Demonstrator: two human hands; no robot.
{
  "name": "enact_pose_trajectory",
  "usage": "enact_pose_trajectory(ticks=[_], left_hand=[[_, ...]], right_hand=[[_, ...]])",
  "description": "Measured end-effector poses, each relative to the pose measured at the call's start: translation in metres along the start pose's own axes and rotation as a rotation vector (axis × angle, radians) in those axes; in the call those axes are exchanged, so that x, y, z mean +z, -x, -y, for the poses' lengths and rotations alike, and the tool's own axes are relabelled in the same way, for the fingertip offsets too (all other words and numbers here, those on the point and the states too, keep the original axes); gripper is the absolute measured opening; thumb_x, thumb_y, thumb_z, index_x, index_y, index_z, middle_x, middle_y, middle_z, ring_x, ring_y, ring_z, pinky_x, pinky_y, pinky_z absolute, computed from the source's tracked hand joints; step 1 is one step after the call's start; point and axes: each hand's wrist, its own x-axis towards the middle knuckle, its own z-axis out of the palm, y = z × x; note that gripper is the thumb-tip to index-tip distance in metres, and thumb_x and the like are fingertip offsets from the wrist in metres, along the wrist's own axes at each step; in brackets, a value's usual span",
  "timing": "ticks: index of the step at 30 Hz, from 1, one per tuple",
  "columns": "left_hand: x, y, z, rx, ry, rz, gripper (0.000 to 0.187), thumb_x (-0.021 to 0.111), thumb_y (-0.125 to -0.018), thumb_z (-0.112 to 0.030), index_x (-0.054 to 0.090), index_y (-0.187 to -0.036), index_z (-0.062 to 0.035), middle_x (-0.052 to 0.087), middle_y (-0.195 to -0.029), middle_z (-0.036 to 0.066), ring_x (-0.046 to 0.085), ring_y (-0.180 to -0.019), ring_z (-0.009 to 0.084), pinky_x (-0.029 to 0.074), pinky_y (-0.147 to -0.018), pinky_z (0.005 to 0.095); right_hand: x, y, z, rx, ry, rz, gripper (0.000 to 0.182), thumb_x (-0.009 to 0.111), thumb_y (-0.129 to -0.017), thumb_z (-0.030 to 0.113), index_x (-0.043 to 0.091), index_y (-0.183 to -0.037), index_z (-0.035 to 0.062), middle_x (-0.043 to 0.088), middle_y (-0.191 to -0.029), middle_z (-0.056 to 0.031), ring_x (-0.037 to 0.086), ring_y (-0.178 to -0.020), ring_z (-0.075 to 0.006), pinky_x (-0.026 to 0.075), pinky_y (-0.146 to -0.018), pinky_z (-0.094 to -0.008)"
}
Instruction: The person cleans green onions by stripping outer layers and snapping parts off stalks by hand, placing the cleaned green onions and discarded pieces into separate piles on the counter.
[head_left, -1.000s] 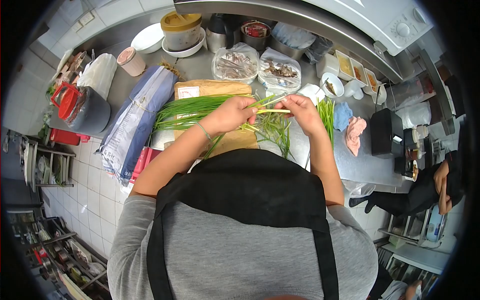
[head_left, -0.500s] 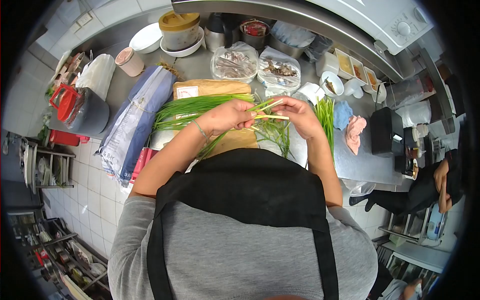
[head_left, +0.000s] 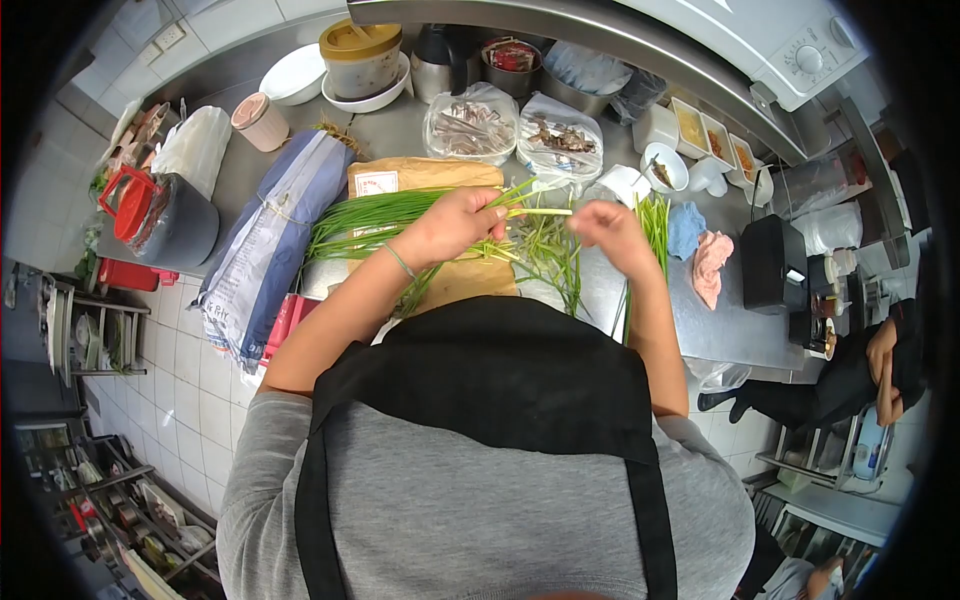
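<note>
Plastic bags (head_left: 472, 123): two, beyond the hands, holding dark dried pieces.
Trays (head_left: 715, 143): beyond the right hand, yellow and orange contents.
Left hand (head_left: 455, 226): closed around a green stalk (head_left: 530, 205), wrist bent inward.
Right hand (head_left: 610, 227): just beside the stalk's pale tip, fingers curled; grip unclear.
Chive bundle (head_left: 375, 222): under the left hand, on brown paper (head_left: 425, 178).
</note>
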Motion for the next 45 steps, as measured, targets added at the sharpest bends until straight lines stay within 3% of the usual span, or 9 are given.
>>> enact_pose_trajectory(ticks=[4,5,8,14,21,27,30,36,45], left_hand=[[0.007,0.000,0.003,0.048,-0.002,-0.069,0.025,0.045,-0.093,-0.019,0.058,-0.109,-0.0052,0.052,-0.069,-0.005,0.040,-0.062,0.0035,0.036,-0.059,0.0176],[0.008,0.000,0.003,0.049,-0.016,-0.081,0.025,0.045,-0.093,-0.019,0.059,-0.108,-0.0050,0.053,-0.070,-0.005,0.041,-0.062,0.0035,0.036,-0.059,0.0175],[0.008,-0.002,0.007,0.043,-0.113,-0.107,0.025,0.046,-0.093,-0.019,0.059,-0.107,-0.0044,0.054,-0.070,-0.005,0.041,-0.062,0.0034,0.036,-0.059,0.0178],[0.012,0.002,0.004,0.050,-0.023,-0.118,0.023,0.046,-0.092,-0.020,0.061,-0.100,-0.0038,0.055,-0.070,-0.003,0.043,-0.061,0.0035,0.038,-0.058,0.0186],[0.018,0.003,0.008,0.058,-0.119,-0.198,0.022,0.047,-0.092,-0.019,0.061,-0.097,-0.0031,0.055,-0.067,-0.002,0.045,-0.057,0.0040,0.039,-0.054,0.0187],[0.019,0.002,0.004,0.050,-0.075,-0.225,0.022,0.047,-0.092,-0.019,0.061,-0.094,-0.0034,0.057,-0.066,-0.001,0.046,-0.057,0.0040,0.040,-0.054,0.0189],[0.020,0.005,-0.003,0.070,-0.081,-0.209,0.022,0.046,-0.093,-0.021,0.060,-0.094,-0.0036,0.058,-0.067,0.000,0.047,-0.057,0.0041,0.040,-0.052,0.0191],[0.020,0.006,-0.008,0.006,-0.010,-0.232,0.022,0.044,-0.094,-0.024,0.055,-0.094,-0.0046,0.060,-0.069,0.001,0.048,-0.056,0.0045,0.040,-0.050,0.0189],[0.021,0.004,-0.004,0.040,-0.103,-0.243,0.024,0.043,-0.095,-0.024,0.055,-0.092,-0.0043,0.052,-0.065,-0.001,0.049,-0.057,0.0055,0.040,-0.051,0.0196]], right_hand=[[0.024,0.008,0.020,-0.095,0.161,-0.028,0.046,0.066,-0.074,0.003,0.052,-0.118,0.0068,0.061,-0.090,-0.0044,0.054,-0.071,-0.0099,0.045,-0.069,-0.0250],[0.025,-0.001,0.009,-0.129,-0.073,-0.001,0.041,0.064,-0.077,0.003,0.051,-0.116,0.0036,0.060,-0.098,-0.0081,0.058,-0.075,-0.0135,0.048,-0.071,-0.0266],[0.041,-0.003,0.030,-0.110,-0.659,-0.111,0.030,0.063,-0.080,0.004,0.053,-0.107,0.0001,0.061,-0.098,-0.0109,0.060,-0.079,-0.0163,0.049,-0.071,-0.0266],[0.049,-0.015,0.041,-0.236,-0.969,-0.229,0.036,0.064,-0.078,-0.001,0.046,-0.109,-0.0004,0.061,-0.094,-0.0153,0.061,-0.078,-0.0167,0.051,-0.069,-0.0276],[0.083,-0.017,0.039,-0.277,-0.759,-0.279,0.056,0.064,-0.076,-0.005,0.032,-0.122,0.0010,0.062,-0.091,-0.0147,0.062,-0.075,-0.0170,0.053,-0.067,-0.0269],[0.075,-0.017,0.042,-0.244,-0.801,-0.319,0.063,0.065,-0.073,-0.008,0.030,-0.125,0.0007,0.062,-0.089,-0.0149,0.062,-0.075,-0.0165,0.051,-0.066,-0.0255],[0.075,-0.013,0.043,-0.190,-0.628,-0.287,0.063,0.065,-0.073,-0.008,0.032,-0.125,0.0014,0.062,-0.088,-0.0135,0.062,-0.076,-0.0157,0.051,-0.066,-0.0248],[0.073,-0.012,0.043,-0.197,-0.633,-0.256,0.066,0.067,-0.072,-0.006,0.032,-0.127,0.0012,0.060,-0.087,-0.0118,0.061,-0.077,-0.0155,0.051,-0.068,-0.0273],[0.074,-0.015,0.036,-0.194,-0.865,-0.266,0.055,0.063,-0.077,-0.006,0.035,-0.124,0.0010,0.061,-0.088,-0.0100,0.060,-0.078,-0.0140,0.051,-0.070,-0.0269]])
